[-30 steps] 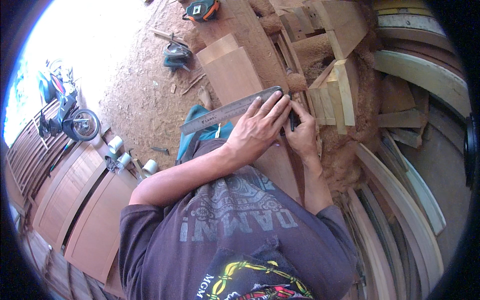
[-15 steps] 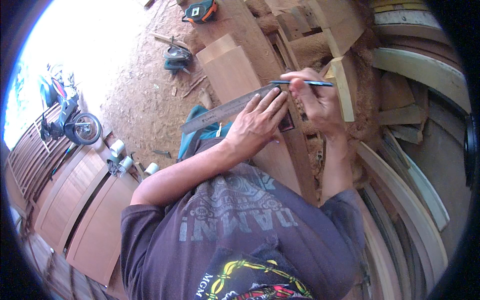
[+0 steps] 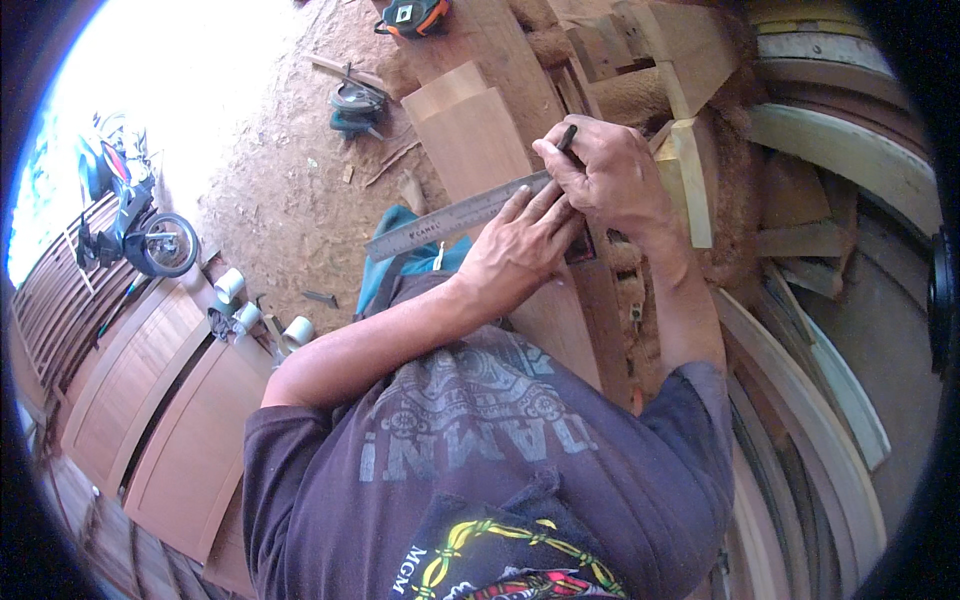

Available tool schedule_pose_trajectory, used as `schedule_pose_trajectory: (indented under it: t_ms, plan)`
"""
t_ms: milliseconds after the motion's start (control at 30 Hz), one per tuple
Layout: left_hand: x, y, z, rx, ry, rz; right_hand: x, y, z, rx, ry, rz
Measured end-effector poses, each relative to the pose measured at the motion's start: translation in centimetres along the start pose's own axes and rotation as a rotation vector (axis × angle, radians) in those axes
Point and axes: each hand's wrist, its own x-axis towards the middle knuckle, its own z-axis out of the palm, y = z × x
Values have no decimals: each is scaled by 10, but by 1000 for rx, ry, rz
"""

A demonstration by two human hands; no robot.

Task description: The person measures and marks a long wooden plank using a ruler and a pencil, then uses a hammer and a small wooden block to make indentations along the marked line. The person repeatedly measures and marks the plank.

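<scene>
A flattened left hand (image 3: 518, 246) presses on a metal ruler (image 3: 458, 219). The right hand (image 3: 615, 180) grips what seems a pencil (image 3: 567, 138).

1. The place was a woodworking workshop, its ground (image 3: 275, 185) strewn with brown sawdust around the metal ruler (image 3: 430, 228).
2. Beyond the ruler, a tape measure (image 3: 413, 17) sat on a long wooden counter (image 3: 500, 35).
3. Also beyond it, farther left, a teal-and-grey power tool (image 3: 357, 105) lay on the ground.
4. Right of the ruler stood cut wood blocks (image 3: 692, 175) and, farther right, long curved timbers (image 3: 840, 155).
5. Well left of the ruler were flat wooden panels (image 3: 190, 440) and, near bright daylight, a motorbike (image 3: 135, 215).
</scene>
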Motion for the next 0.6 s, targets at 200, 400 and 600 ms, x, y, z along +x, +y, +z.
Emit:
schedule_pose_trajectory:
  t_ms: [200, 400, 600]
  plan:
    - [-2, -1, 4, -26, -99, -18, -2, 3, 12, 302, -71, -33]
    - [-1, -3, 0, 76, -118, -6, -27, 24, -3, 328, 151, 173]
    - [-8, -1, -3, -35, -101, -19, -87, 20, 42, 450, 260, 331]
